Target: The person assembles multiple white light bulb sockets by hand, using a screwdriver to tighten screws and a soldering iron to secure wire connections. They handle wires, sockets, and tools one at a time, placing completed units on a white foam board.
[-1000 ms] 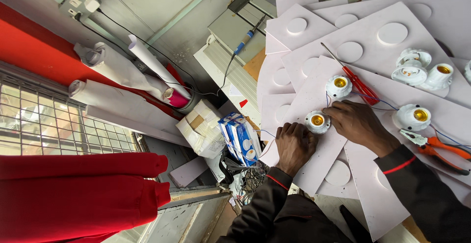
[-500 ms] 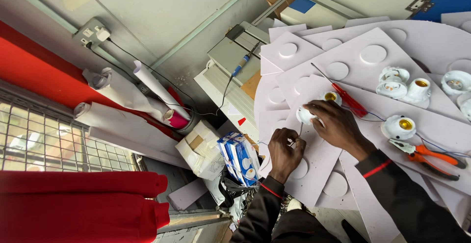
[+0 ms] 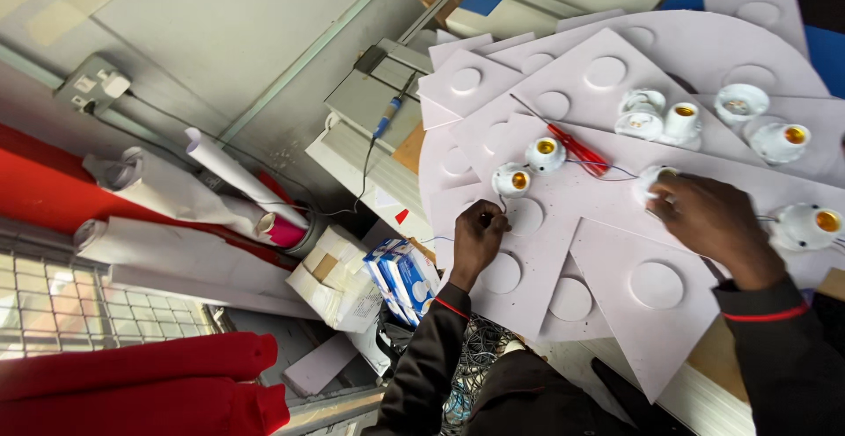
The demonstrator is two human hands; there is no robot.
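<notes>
White panels (image 3: 607,190) with round cut-outs cover the table; they look light and stiff, best gripped by the edges. The right hand (image 3: 717,220) closes on a lampholder (image 3: 656,185), likely brittle, at right. The left hand (image 3: 478,235) pinches a thin wire (image 3: 502,203). Blue boxes (image 3: 400,279) stand near left, contents unseen.

White lamp holders (image 3: 546,153) with brass-yellow centres lie on pale lilac-white boards (image 3: 607,198) embossed with plain circles, beside a red-handled screwdriver (image 3: 576,148), blue-and-white boxes (image 3: 403,278), red cloth (image 3: 141,392), and black sleeves (image 3: 422,370) edged with thin red stripes.
</notes>
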